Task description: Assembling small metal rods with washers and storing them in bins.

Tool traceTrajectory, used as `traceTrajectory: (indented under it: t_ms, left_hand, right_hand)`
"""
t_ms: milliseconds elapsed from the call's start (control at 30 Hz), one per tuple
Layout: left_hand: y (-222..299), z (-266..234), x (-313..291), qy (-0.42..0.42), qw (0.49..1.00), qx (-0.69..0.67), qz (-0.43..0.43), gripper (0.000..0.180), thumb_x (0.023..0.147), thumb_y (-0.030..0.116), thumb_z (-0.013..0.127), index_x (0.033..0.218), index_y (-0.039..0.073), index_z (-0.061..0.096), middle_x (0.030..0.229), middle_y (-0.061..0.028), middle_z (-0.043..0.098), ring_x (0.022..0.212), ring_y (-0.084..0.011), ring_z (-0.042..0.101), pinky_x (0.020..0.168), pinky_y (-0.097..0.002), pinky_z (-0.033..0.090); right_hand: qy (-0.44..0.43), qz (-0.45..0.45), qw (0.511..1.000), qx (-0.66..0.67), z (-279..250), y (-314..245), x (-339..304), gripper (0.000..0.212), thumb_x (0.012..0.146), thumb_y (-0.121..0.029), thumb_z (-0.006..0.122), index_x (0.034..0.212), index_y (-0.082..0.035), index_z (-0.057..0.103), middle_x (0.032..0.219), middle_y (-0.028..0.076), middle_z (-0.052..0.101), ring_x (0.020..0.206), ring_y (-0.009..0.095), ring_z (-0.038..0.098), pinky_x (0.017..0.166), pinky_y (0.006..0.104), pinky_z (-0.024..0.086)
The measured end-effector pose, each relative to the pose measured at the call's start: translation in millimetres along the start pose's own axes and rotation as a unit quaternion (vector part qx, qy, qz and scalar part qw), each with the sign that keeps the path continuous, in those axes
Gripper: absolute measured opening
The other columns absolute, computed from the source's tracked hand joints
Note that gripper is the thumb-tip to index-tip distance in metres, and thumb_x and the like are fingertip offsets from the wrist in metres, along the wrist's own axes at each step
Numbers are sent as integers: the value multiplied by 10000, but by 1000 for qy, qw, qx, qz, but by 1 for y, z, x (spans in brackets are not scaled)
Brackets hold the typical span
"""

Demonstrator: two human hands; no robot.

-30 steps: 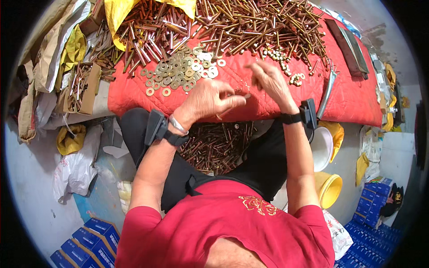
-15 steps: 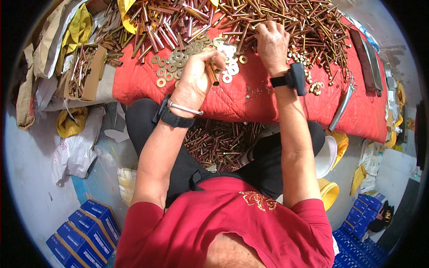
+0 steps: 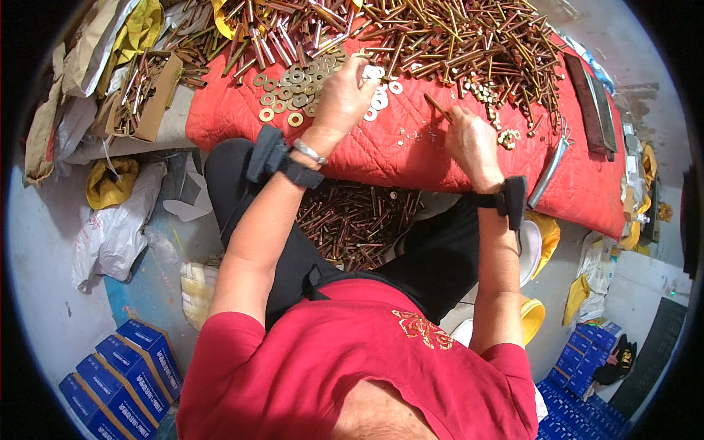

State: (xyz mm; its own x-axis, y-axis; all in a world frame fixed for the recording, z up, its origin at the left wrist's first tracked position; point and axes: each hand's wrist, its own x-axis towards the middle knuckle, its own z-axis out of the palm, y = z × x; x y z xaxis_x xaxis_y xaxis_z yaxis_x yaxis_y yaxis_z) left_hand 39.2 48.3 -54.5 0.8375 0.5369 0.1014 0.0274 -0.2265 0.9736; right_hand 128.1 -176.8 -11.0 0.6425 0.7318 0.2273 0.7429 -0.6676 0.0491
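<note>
On the red quilted cloth (image 3: 242, 121), my left hand (image 3: 343, 97) is at the right side of a spread of flat metal washers (image 3: 295, 79). Its fingers are curled together, and whatever they hold is hidden. My right hand (image 3: 471, 141) grips a thin brass-coloured bolt (image 3: 437, 108), which sticks out to the upper left from its fingertips. Small nuts (image 3: 480, 94) lie just beyond this hand, and several more (image 3: 507, 138) sit to its right. A large heap of bolts (image 3: 469, 37) covers the far right of the cloth.
Metal sleeves (image 3: 275, 45) are heaped at the far left, beside an open cardboard box (image 3: 158, 99) of metal parts. More bolts (image 3: 352, 224) lie below the cloth's edge, between my legs. A grey tube (image 3: 550, 170) and a dark bar (image 3: 590, 106) rest at the right. Blue boxes (image 3: 121, 381) stand lower left.
My right hand has drawn back from the heap toward me, now with a bolt in it. My left hand has moved slightly away from me, and the sleeve it held no longer shows.
</note>
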Motion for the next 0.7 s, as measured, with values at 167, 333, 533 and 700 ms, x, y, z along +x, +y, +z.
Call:
traceTrajectory:
  t_ms: [167,333,533,700]
  left_hand:
    - [-1,25,-16,-99,961,230,118,228,859,185,607,1030,37,577,868,-203,655,850,-413,617,723,-468,502]
    - [-5,21,-11,11,969,146,198,245,883,247,619,1019,43,626,784,-163,654,681,-290,644,576,-364,505]
    - [16,-21,-7,-82,882,-402,-232,260,941,172,530,1074,-41,595,713,5,526,497,-48,441,384,-175,334]
    - [13,-10,-10,-55,846,-454,-275,314,964,188,514,1104,-86,575,709,-16,556,519,-40,481,413,-150,393]
  right_hand:
    - [-28,59,990,122,22,-9,0,195,882,-180,535,1063,-108,532,644,182,627,632,395,632,562,496,494]
    - [45,27,979,194,13,-10,15,180,911,-189,520,1062,-123,590,778,181,638,734,385,632,629,480,498]
    - [48,11,966,255,-5,-20,13,173,838,-144,573,993,-115,643,806,153,611,787,359,622,675,450,500]
    - [25,2,982,186,13,-8,5,153,848,-176,580,976,-128,647,792,139,612,762,340,628,657,438,504]
